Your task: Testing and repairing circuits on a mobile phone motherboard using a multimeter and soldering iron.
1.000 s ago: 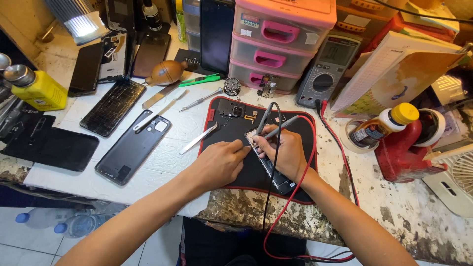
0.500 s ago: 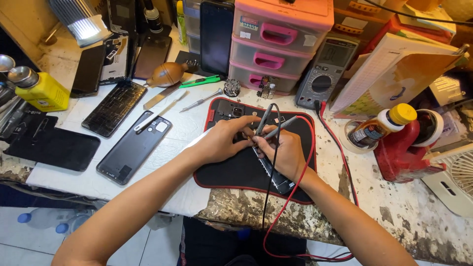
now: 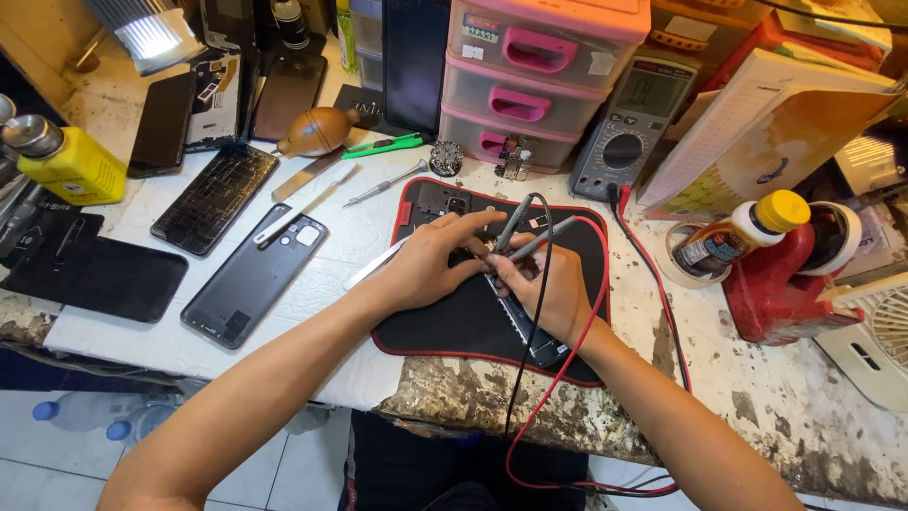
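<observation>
Both hands were on the black mat (image 3: 454,322) at bench centre. Left hand (image 3: 430,260) lay flat-ish, fingers spread narrow, pressing down on the opened phone (image 3: 530,336) that sat on the mat; I couldn't tell if anything was pinched under the fingertips. Right hand (image 3: 549,284) was curled tight around two grey probes (image 3: 525,237), both tips angled down at the phone's board just beside the left fingertips. Black lead (image 3: 530,322) and red lead (image 3: 582,331) ran from the probes over the right wrist and off the bench edge. The phone lay lengthwise under both hands, lower end sticking out past the right palm.

Left of the mat: a grey back cover (image 3: 251,279), a cracked screen (image 3: 213,194), tweezers (image 3: 374,265) touching the mat edge. Behind: multimeter (image 3: 629,123) leaning near pink drawers (image 3: 539,76), brown blower (image 3: 317,131), green-handled tool (image 3: 388,145). Yellow bottle (image 3: 71,166) far left, red stand (image 3: 785,284) with a yellow-capped bottle (image 3: 742,232) to the right.
</observation>
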